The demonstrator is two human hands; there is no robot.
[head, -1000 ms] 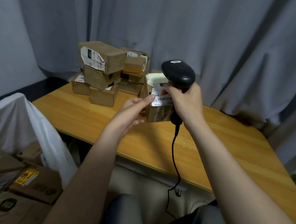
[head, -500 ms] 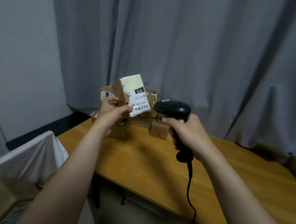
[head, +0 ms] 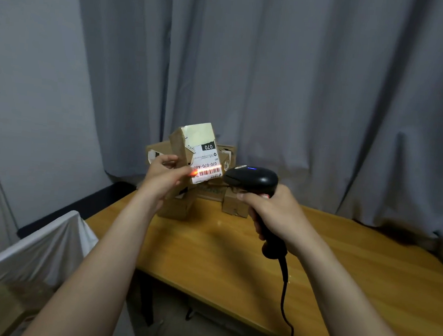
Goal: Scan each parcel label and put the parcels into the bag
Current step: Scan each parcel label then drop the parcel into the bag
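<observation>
My left hand (head: 166, 178) grips a small cardboard parcel (head: 190, 147) held up above the table, its white label (head: 206, 164) turned to the right. A red scan line glows across the label's barcode. My right hand (head: 272, 210) grips the handle of a black barcode scanner (head: 252, 179), whose head points at the label from close by; a blue light shows on top of it. The white bag (head: 34, 249) stands open at the lower left, with brown parcels partly seen inside.
Several more cardboard parcels (head: 234, 208) are stacked at the far side of the wooden table (head: 235, 260), partly hidden behind the held parcel. The scanner's black cable (head: 285, 303) hangs over the table's front edge. Grey curtains hang behind.
The parcel has been lifted from the table and turned so its label faces the scanner. The scanner now sits right of the parcel, and its red beam has come on across the barcode.
</observation>
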